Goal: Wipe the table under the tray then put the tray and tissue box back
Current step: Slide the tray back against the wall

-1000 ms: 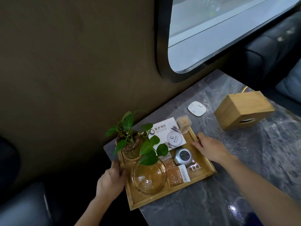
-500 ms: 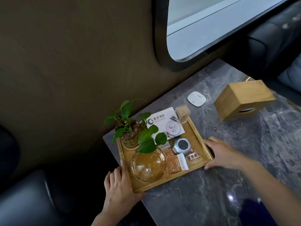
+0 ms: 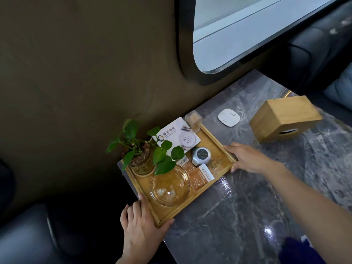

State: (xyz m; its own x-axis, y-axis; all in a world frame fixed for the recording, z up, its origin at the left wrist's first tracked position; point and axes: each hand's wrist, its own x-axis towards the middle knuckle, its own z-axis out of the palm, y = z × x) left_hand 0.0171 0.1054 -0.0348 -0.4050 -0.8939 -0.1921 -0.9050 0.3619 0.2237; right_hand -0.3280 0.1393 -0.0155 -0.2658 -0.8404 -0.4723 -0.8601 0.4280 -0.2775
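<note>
1. Fingers of the left hand [image 3: 140, 228] clasp the wooden tray's [image 3: 219, 144] near corner; the right hand [image 3: 248, 159] grips its right rim.
2. Tray sits at the marble table's [image 3: 247, 216] wall-side corner; keep it level, since the potted plant [image 3: 140, 149] and glass ashtray [image 3: 169, 187] could slide.

Lounge booth — marble table [image 3: 247, 216], window [image 3: 238, 31].

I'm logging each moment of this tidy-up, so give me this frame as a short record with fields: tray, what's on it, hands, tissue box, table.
tray: rectangular wooden tray at the wall-side corner of the grey marble table
contents: potted green plant, clear glass bowl, white printed card, round silver gadget, orange packets
left hand: on the tray's near corner
right hand: on the tray's right edge
tissue box: wooden tissue box off the tray, to its right
other: white square pad on the table
</note>
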